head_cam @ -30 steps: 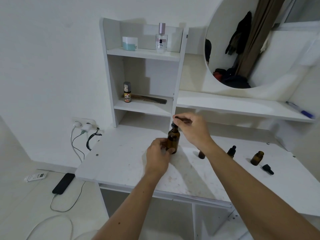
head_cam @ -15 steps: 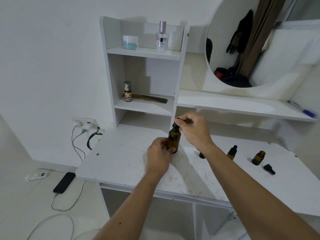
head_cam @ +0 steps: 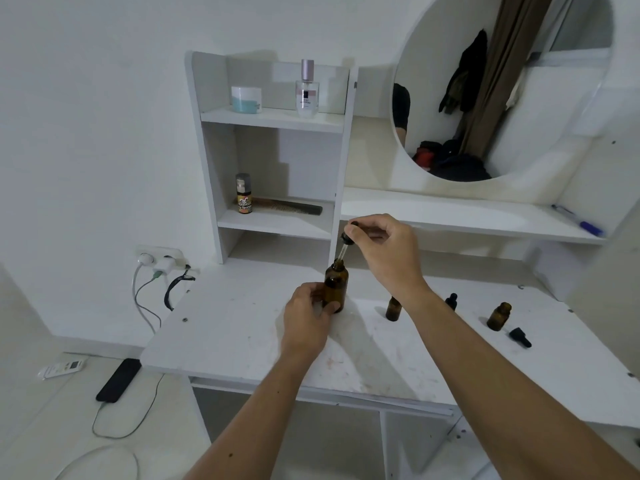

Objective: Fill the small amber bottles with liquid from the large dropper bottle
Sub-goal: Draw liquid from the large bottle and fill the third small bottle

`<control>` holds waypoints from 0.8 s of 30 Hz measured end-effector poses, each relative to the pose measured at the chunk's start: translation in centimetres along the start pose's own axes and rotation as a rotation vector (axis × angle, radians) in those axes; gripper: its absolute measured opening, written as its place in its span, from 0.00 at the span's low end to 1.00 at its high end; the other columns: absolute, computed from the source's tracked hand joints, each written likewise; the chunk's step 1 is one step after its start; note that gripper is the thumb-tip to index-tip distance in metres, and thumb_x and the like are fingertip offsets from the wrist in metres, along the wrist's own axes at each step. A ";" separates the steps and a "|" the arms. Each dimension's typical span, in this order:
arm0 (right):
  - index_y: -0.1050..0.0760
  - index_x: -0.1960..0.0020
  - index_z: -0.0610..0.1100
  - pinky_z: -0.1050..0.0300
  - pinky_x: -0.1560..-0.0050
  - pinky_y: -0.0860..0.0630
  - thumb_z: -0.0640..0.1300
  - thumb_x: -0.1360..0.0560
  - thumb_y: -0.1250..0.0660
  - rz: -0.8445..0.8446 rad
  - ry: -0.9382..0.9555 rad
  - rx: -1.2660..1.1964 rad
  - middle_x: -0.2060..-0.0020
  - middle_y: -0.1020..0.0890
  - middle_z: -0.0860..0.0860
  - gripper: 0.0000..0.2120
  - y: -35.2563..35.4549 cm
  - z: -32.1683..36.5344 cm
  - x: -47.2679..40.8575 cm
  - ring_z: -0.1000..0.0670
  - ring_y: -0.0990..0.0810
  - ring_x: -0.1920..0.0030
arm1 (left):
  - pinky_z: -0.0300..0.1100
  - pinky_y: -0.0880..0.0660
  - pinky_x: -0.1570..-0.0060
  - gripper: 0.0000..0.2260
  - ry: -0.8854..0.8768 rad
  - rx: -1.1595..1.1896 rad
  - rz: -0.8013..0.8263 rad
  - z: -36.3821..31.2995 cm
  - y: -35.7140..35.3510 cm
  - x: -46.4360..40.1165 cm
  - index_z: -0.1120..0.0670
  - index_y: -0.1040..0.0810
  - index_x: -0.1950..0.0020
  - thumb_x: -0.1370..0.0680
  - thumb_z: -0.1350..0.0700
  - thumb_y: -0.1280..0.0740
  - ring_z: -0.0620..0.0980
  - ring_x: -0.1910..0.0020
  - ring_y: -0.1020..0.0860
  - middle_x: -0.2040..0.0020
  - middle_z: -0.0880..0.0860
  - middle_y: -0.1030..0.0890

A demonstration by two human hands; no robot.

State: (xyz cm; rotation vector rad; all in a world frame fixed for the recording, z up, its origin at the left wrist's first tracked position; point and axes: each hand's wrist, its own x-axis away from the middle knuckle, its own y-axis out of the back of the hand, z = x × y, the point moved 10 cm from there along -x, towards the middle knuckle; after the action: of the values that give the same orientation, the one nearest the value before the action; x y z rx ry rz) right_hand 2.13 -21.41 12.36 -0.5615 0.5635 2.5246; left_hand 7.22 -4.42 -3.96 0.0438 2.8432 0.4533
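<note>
The large amber dropper bottle stands on the white desk, and my left hand grips its lower body. My right hand pinches the black dropper cap, lifted so the glass pipette still dips into the bottle's neck. To the right, one small amber bottle stands open, partly behind my right forearm. Another small bottle with a black dropper cap peeks out past the forearm. A third small amber bottle stands open, with its loose black cap lying beside it.
A white shelf unit at the back holds a jar, a perfume bottle, a small spray bottle and a comb. A round mirror hangs at the right above a ledge with a pen. A phone and cables lie on the floor at left.
My right hand has lifted the dropper cap up off the large bottle, drawing the pipette partly out of the neck. My left hand keeps holding the bottle in place.
</note>
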 end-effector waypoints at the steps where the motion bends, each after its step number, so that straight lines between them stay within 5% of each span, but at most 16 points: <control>1: 0.12 0.48 0.44 0.69 0.47 0.20 0.43 0.22 0.23 -0.013 0.008 -0.008 0.52 0.12 0.53 0.04 0.4 0.3 0.0 0.60 0.14 0.52 | 0.40 0.23 0.41 0.16 0.001 0.003 0.002 0.0 0.0 0.1 0.51 0.21 0.38 0.24 0.58 0.24 0.44 0.44 0.20 0.43 0.46 0.17; 12: 0.13 0.44 0.43 0.67 0.45 0.20 0.42 0.21 0.24 -0.137 0.007 -0.094 0.51 0.11 0.53 0.07 5.3 1.7 1.1 0.58 0.13 0.50 | 0.41 0.22 0.42 0.17 -0.024 -0.067 0.003 -0.6 0.1 0.9 0.51 0.22 0.37 0.24 0.57 0.24 0.44 0.45 0.20 0.44 0.47 0.17; 18: 0.14 0.45 0.43 0.67 0.45 0.20 0.41 0.21 0.25 -0.174 0.013 -0.108 0.52 0.11 0.53 0.05 10.0 1.6 2.8 0.57 0.13 0.49 | 0.40 0.25 0.40 0.30 0.064 -0.037 -0.072 -0.6 1.1 2.0 0.54 0.29 0.28 0.26 0.53 0.21 0.46 0.41 0.23 0.40 0.47 0.22; 24: 0.14 0.47 0.45 0.65 0.44 0.20 0.41 0.21 0.25 -0.236 -0.001 -0.078 0.53 0.11 0.54 0.03 16.3 -0.1 5.8 0.57 0.12 0.50 | 0.35 0.24 0.47 0.24 0.078 0.106 -0.100 -2.7 -0.5 6.5 0.52 0.26 0.35 0.27 0.52 0.21 0.44 0.47 0.20 0.44 0.47 0.19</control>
State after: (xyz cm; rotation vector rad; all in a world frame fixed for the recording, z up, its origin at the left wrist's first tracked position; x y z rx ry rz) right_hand -11.19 -32.29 14.04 -0.6170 0.3754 2.3306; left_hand 0.29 -5.26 -3.24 -0.0984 2.9269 0.2896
